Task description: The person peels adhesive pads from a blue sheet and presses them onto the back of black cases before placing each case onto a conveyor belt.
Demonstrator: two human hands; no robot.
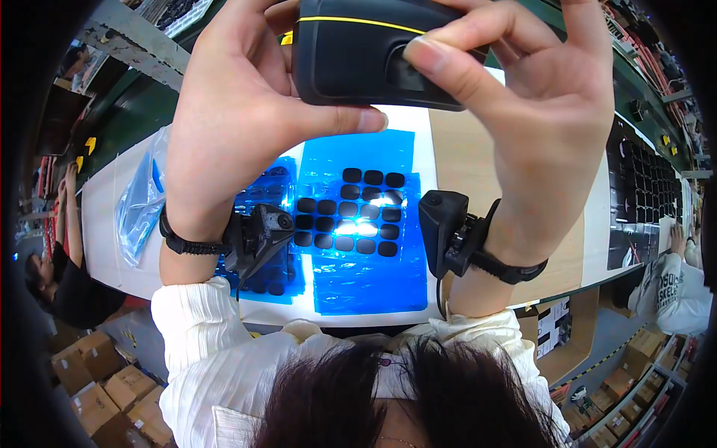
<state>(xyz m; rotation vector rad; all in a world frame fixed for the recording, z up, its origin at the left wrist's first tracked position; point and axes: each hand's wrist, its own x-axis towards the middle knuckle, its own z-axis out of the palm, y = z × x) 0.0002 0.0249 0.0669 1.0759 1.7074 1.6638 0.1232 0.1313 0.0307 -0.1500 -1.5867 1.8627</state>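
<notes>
Close to the camera, a black case with rounded edges and a thin yellow stripe [343,63] is held up between both hands. My left hand [239,119] grips its left end, thumb along the lower edge. My right hand [534,93] holds the right end, its thumb pressed on a dark, rounded recess [403,71] in the case's face. Whether a separate piece sits in that recess I cannot tell. Below the hands, rows of black rounded-square pads [346,210] lie on a shiny blue film sheet [370,287] on the white table. The fingers behind the case are partly hidden.
More blue film with dark pads [276,261] lies left of the sheet. A clear plastic bag [138,209] is at the table's left. Brown cardboard [467,149] covers the right part, with a black tray [646,179] beyond. Other people sit at both sides.
</notes>
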